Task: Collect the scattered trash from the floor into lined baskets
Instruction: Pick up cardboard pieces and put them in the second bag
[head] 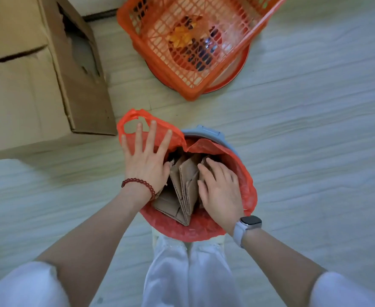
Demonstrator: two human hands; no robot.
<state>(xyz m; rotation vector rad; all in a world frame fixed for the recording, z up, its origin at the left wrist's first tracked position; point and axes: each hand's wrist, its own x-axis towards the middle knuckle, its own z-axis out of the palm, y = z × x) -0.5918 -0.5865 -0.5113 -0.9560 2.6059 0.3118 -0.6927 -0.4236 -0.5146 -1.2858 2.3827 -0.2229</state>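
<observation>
I see the folded brown corrugated cardboard pieces [183,191] standing on edge inside the round pale-blue plastic basket [206,132], which sits on the floor just ahead of my white trouser legs [188,273]. A thin, crinkled red plastic bag liner [244,185] drapes over the basket's rim. My left hand [145,160] lies flat on the liner's loose handle flap, fingers straight and spread apart. My right hand [220,189] presses down on the cardboard, fingers lightly bent and close together; I cannot tell whether they grip a sheet. A dark red beaded bracelet [137,185] circles the left wrist, a white-strapped smartwatch [247,227] the right. The floor [315,129] is pale, with faint wavy wood-grain streaks. Further out, an orange plastic lattice basket [195,41] tilts over a round red-rimmed tub [237,74], with colourful litter blurred inside. At left sits a large, dented brown cardboard box [38,74].
</observation>
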